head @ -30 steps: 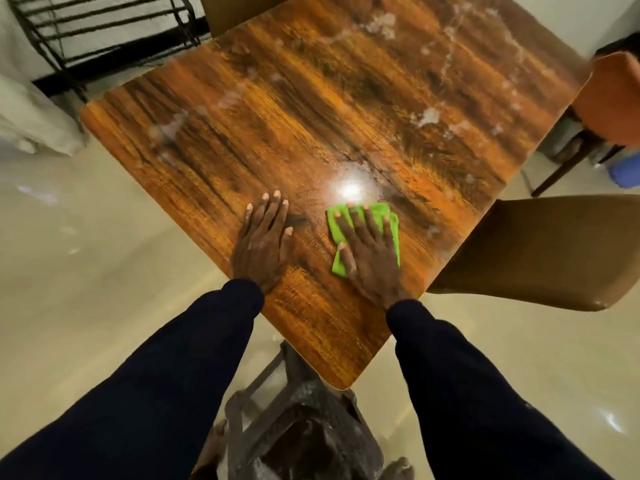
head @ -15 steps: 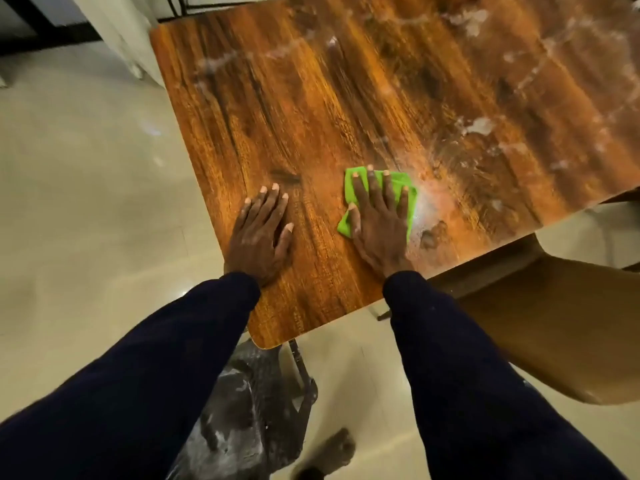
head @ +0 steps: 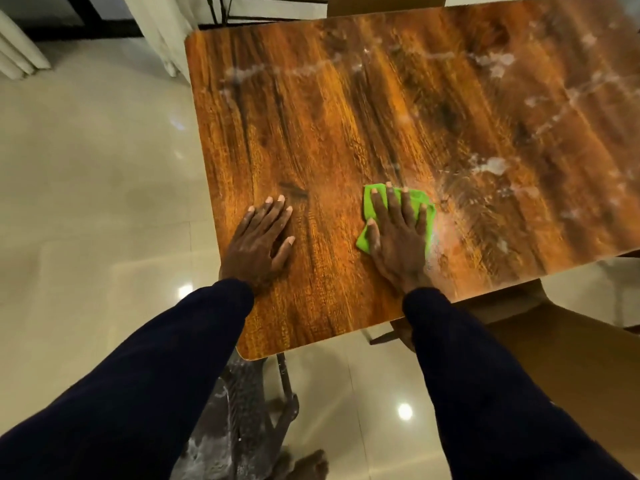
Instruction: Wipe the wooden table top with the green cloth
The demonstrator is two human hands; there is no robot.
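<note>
The wooden table top [head: 346, 116] fills the upper middle of the head view, with white smears across its far and right parts. A folded green cloth [head: 369, 202] lies near the table's front edge. My right hand [head: 398, 237] presses flat on the cloth with fingers straight, hiding most of it. To its left, my left hand [head: 259, 240] rests flat on the bare wood near the table's left edge, fingers straight and holding nothing.
A tan chair seat [head: 554, 358] sits at the lower right, partly under the table. A dark metal table base [head: 249, 410] shows below the front corner. Glossy tiled floor [head: 86, 202] spreads to the left. White curtains [head: 156, 29] hang at the back left.
The view has swung, so the table now lies squarer to me. My right hand with the cloth has shifted slightly toward the smeared right part. My left hand stays flat on the wood.
</note>
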